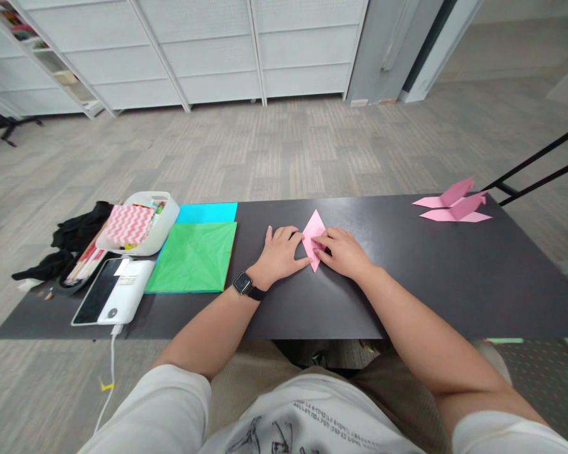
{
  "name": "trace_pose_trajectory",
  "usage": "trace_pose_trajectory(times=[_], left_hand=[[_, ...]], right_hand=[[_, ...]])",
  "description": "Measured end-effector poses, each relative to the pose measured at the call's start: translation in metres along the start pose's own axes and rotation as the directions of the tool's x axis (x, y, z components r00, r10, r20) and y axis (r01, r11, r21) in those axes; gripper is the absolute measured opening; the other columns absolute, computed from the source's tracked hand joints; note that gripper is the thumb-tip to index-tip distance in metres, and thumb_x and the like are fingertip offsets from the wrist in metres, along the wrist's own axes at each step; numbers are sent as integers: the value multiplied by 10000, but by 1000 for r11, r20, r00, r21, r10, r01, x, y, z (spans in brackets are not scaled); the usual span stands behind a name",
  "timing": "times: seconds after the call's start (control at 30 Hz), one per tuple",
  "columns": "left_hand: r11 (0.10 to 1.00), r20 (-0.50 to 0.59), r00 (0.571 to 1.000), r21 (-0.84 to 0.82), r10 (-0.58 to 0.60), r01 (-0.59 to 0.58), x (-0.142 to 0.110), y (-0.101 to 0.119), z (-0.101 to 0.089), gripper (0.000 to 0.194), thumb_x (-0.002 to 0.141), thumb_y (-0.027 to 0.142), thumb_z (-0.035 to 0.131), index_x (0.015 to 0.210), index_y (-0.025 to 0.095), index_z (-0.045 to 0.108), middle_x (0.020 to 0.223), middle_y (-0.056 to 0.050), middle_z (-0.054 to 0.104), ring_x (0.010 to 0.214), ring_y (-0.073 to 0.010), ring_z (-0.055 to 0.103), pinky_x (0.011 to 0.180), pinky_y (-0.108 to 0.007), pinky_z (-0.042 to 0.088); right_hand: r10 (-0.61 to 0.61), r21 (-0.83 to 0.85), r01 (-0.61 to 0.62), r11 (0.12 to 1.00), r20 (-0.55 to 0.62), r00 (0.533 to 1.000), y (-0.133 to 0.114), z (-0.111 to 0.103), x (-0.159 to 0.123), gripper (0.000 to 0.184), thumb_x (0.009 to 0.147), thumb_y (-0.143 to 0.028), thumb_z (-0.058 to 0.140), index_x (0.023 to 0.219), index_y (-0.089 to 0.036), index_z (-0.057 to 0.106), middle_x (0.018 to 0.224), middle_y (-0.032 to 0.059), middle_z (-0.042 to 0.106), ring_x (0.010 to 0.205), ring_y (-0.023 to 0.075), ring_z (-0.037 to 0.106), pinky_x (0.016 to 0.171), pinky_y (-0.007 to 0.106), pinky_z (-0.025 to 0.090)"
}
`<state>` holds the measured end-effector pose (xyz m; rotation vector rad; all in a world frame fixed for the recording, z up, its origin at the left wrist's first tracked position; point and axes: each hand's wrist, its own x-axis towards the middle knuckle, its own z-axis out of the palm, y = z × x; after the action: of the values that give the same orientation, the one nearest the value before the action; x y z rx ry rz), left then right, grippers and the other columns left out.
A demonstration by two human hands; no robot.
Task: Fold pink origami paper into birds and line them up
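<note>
A pink sheet of origami paper (315,226), folded into a tall diamond, lies on the dark table in front of me. My left hand (280,253) rests at its left side, fingers spread, with the thumb and forefinger touching its left edges. From the right, my right hand (344,251) has its thumb and bent fingers closed on the diamond's middle, covering part of the right half. Two finished-looking pink paper birds (457,213) with raised wings and pointed tails stand close together at the table's far right.
Green paper squares (194,258) lie left of my hands, over a blue sheet (208,212). Farther left are a white basket (168,227) of supplies, a white device (127,293) with a cable, and black cloth (82,227). The dark table (430,284) has its far edge just beyond the birds.
</note>
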<state>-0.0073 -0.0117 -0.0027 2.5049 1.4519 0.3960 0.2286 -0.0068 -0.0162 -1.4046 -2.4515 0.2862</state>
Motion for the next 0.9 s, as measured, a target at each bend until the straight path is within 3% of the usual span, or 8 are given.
trace_pose_trajectory(times=[0.47, 0.53, 0.7, 0.9], left_hand=[[999, 79, 996, -11, 40, -39, -7, 1, -2, 843, 871, 668, 769, 1537, 227, 498, 1650, -178, 456, 1584, -423, 356, 1328, -761, 111], [999, 83, 996, -19, 43, -42, -6, 1, -3, 815, 883, 678, 750, 1522, 228, 517, 1641, -175, 467, 1577, -418, 368, 1329, -758, 118], [1000, 44, 999, -22, -2, 3, -2, -2, -3, 512, 996, 570, 653, 1404, 263, 616, 1573, -127, 542, 1510, -341, 467, 1342, -714, 165], [999, -11, 999, 21, -38, 38, -1, 1, 0, 567, 925, 564, 760, 1385, 251, 651, 1571, -140, 552, 1505, -361, 461, 1334, -712, 196]], right_hand=[[2, 9, -2, 1000, -13, 1000, -1, -1, -1, 294, 1027, -331, 647, 1279, -267, 784, 1116, 102, 691, 1060, 292, 624, 947, 437, 472], [2, 12, -2, 1000, -12, 1000, -1, -1, -1, 297, 1027, -329, 647, 1284, -267, 782, 1117, 101, 693, 1067, 291, 626, 956, 437, 470], [10, 10, -10, 1000, 3, 1000, -2, -2, 0, 293, 1037, -331, 626, 1271, -264, 789, 1124, 101, 696, 1072, 292, 625, 966, 441, 465], [12, 17, -12, 1000, 14, 1000, -2, -3, 0, 295, 1039, -335, 623, 1277, -273, 786, 1126, 101, 694, 1076, 291, 623, 968, 442, 469]])
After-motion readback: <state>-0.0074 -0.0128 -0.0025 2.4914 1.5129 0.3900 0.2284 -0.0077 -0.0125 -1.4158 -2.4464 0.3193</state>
